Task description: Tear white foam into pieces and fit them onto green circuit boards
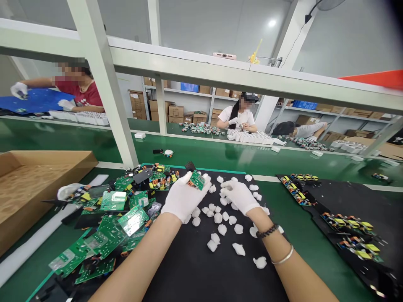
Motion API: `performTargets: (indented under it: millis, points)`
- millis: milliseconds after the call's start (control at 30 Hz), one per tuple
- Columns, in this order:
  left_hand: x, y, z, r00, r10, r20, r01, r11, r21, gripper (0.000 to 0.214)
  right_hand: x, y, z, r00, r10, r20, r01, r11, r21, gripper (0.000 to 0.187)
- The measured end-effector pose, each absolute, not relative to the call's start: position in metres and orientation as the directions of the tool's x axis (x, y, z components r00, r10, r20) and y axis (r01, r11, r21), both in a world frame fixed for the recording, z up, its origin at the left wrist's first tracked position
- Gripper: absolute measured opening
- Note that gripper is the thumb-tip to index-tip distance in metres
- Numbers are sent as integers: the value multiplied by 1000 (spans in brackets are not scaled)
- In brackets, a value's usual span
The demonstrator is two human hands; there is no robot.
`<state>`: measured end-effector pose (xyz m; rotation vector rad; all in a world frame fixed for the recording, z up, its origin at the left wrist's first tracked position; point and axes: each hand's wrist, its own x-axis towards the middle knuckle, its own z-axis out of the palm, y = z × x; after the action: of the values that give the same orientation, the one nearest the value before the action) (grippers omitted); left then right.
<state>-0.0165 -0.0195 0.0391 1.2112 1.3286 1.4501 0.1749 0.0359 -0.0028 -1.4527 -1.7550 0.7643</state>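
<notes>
My left hand (185,195), in a white glove, holds up a small green circuit board (196,180) with a black part at its far end. To the right, my right hand (239,195), gloved as well, is over scattered white lumps (218,217) of soft-looking material. Its thumb and fingertips are drawn together in a pinch. White glove against white lumps hides what is between those fingers. The lumps lie on a black mat (195,268) in front of me. Left of my left hand is a heap of circuit boards (107,235), some green side up, others showing yellow and orange components.
A cardboard box (47,163) stands at the far left, beside a white foam strip (34,247). More boards (349,222) sit in rows on a black mat at right. A grey post (103,84) and crossbar rise ahead. Several co-workers sit across the green belt (201,157).
</notes>
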Motion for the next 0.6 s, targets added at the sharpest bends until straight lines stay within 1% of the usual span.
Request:
performTargets:
  millis: [33,67,100,133,200,233,300,333,367,433,467,533,600]
  points:
    - [-18,-20,39,-147,978,148,42,-143,989,24,171,37,-8,-87,983,160,595,181,-783,12]
    - [-19,-21,38,-63,984,165,6,-165,986,27,168,38,-12,-77,983,168,629,179,-757,10]
    - [-20,-21,39,17,987,161,-71,-159,985,28,166,39,-14,-73,981,179,654,182,-734,10]
    - [-19,-22,39,85,987,140,-164,-124,979,25,165,39,-15,-75,979,190,671,190,-716,11]
    - [-17,-22,41,179,981,70,-338,-5,941,13,165,37,-10,-94,971,218,679,223,-700,14]
    - [-16,-22,42,202,979,30,-403,55,914,13,165,34,-5,-109,965,240,668,250,-701,15]
    - [-13,-22,42,235,972,0,-473,114,873,23,164,26,6,-143,941,307,624,327,-710,19]
    - [-12,-21,41,242,970,5,-482,116,868,23,162,20,12,-158,924,348,594,371,-714,21]
    - [-10,-21,39,238,971,8,-486,112,867,17,159,13,17,-169,906,387,562,411,-718,21]
    - [-7,-20,37,203,979,7,-460,89,883,5,150,-2,25,-174,861,478,490,497,-716,16]
    - [-4,-20,36,177,984,1,-437,77,896,5,145,-9,27,-178,827,534,447,551,-705,13]
    - [0,-20,36,137,990,-17,-402,71,913,14,134,-19,28,-203,758,620,361,646,-673,7]
    - [2,-22,39,94,995,-24,-353,55,934,24,128,-24,27,-255,741,622,286,672,-683,5]
